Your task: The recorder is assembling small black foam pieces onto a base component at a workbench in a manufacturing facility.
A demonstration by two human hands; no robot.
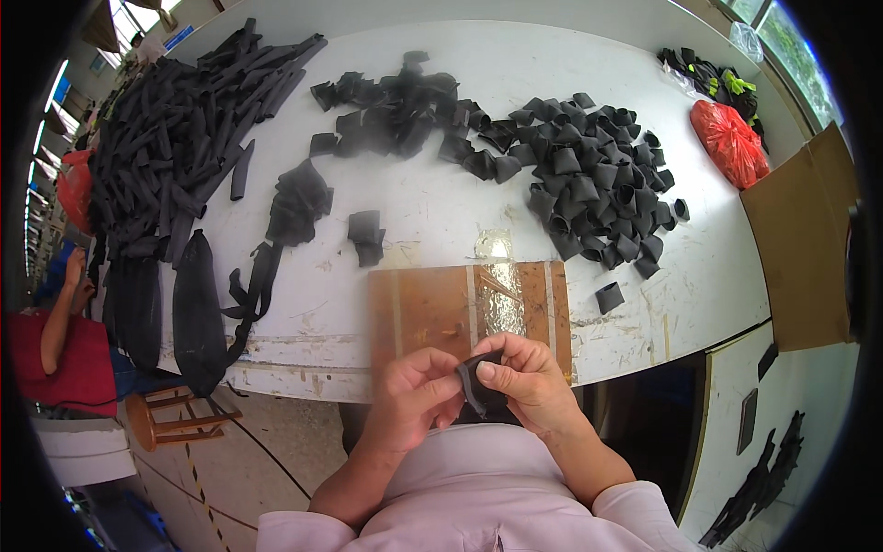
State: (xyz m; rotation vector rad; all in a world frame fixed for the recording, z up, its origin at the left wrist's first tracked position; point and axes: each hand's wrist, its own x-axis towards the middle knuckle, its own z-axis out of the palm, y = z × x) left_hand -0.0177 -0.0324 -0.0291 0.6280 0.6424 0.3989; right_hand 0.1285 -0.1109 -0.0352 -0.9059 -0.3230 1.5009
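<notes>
A small piece of black fabric (475, 388), folded into a band or short tube, is held between my two hands just in front of the table's near edge. My right hand (532, 379) pinches it with the thumb pressed on its upper part. The fingers of my left hand (416, 394) are closed at its left edge; what lies between those fingertips is partly hidden. Behind the hands lies a brown wooden board (423, 308) with strips of tape across it. Right of the board sits a single black fabric loop (609, 297).
A heap of black fabric loops (598, 175) covers the right middle. Flat black pieces (395, 110) lie at the back, long black tubes (175, 129) at the left. A red plastic bag (728, 143) and cardboard box (805, 230) stand right. Someone in red (69, 354) sits left near a wooden stool (179, 416).
</notes>
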